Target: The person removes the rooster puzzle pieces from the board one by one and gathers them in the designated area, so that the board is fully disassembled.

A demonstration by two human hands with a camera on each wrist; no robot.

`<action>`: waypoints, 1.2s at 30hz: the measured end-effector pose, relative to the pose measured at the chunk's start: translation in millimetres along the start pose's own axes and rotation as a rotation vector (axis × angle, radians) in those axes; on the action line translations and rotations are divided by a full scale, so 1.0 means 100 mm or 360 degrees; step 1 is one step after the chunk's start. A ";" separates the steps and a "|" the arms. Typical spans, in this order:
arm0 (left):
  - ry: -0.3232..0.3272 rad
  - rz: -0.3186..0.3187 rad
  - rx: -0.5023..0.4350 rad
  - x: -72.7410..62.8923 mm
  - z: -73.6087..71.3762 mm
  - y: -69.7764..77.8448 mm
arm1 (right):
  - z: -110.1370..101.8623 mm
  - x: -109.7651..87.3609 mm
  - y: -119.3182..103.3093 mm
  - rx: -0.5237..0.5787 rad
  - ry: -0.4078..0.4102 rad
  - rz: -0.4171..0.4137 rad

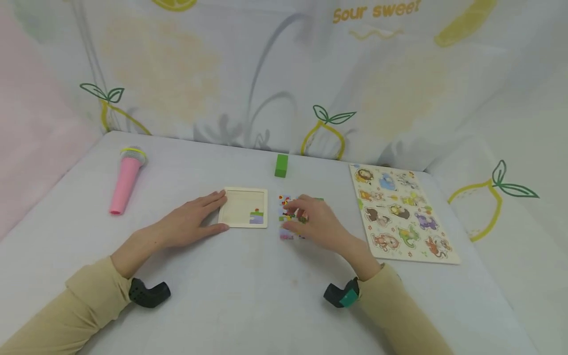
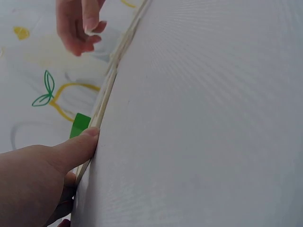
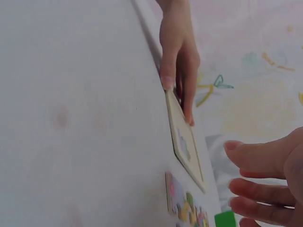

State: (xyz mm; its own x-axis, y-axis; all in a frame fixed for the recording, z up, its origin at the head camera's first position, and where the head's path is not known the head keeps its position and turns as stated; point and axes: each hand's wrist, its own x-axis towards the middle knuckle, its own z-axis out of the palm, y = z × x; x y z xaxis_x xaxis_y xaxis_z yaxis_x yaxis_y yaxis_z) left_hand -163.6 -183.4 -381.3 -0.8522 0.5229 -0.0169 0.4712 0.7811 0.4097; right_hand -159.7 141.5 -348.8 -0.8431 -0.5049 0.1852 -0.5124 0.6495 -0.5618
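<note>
My left hand (image 1: 188, 224) holds a small square wooden puzzle tray (image 1: 266, 207) by its left side, thumb at the near corner and fingers at the far one. One puzzle piece (image 1: 256, 218), green and lilac, lies in the tray's near right corner. Just right of the tray, several colourful puzzle pieces (image 1: 286, 232) lie close together on the table, partly hidden under my right hand (image 1: 319, 222). That hand hovers over them, its fingers bent loosely. In the right wrist view, thumb and fingers (image 3: 255, 158) stand apart with nothing between them.
A green block (image 1: 281, 166) stands behind the tray. At the far left lies a pink toy microphone (image 1: 126, 182). An animal puzzle board (image 1: 390, 195) lies to the right, near my right forearm. A printed curtain (image 1: 248, 74) hangs along the table's back edge.
</note>
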 end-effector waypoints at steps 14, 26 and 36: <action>0.0000 0.0011 -0.0014 0.01 0.07 -0.02 | 0.45 0.52 -0.29 -0.0223 -0.0297 0.0164; 0.0025 0.0016 0.0004 0.00 0.03 -0.02 | 0.58 0.50 -0.29 -0.0325 -0.0214 0.0166; 0.0016 0.0011 0.0011 0.01 0.02 -0.02 | 0.63 0.49 -0.27 -0.0343 -0.0197 0.0129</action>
State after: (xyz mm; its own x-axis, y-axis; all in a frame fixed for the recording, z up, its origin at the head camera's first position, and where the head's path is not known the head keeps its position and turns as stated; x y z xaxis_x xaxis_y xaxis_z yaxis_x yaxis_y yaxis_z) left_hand -164.8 -183.8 -383.6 -0.8512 0.5248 -0.0051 0.4785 0.7800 0.4033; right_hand -177.1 63.9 -375.3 -0.8633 -0.5032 0.0389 -0.4779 0.7903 -0.3835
